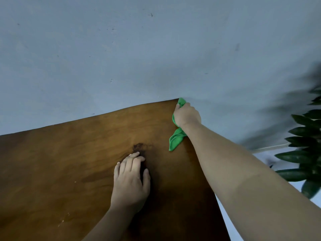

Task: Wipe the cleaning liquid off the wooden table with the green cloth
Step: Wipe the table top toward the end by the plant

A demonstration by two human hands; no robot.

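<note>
No writing, label, brand, number or sign can be read anywhere in view. The wooden table (69, 162), the green cloth (175, 141) at its far right corner, the wall (121, 58) behind it and the plant leaves (304, 136) at the right show no legible marks.
</note>
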